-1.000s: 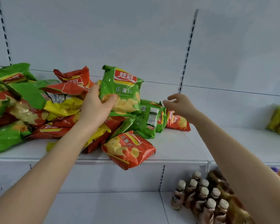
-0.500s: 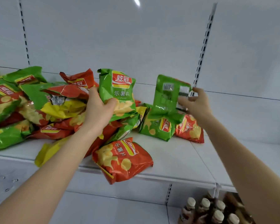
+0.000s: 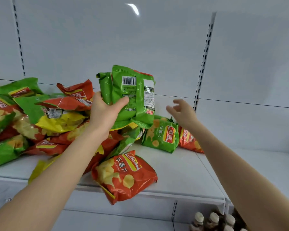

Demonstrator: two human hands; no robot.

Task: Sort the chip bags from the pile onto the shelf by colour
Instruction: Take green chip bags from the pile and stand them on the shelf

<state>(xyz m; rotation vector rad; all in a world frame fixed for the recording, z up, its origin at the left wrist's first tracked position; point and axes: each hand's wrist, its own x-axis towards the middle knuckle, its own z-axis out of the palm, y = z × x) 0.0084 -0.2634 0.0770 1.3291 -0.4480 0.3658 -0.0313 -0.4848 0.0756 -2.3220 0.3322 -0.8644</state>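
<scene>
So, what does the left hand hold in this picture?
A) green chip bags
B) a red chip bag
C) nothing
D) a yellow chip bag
A: the left hand grips green chip bags, and the front one shows its barcode to the camera.

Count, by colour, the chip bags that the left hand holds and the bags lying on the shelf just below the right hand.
Green: 3 (rear green bag and barcode green bag in the left hand; lying green bag)
Red: 1 (lying red bag, below the right hand)
Total: 4
</scene>
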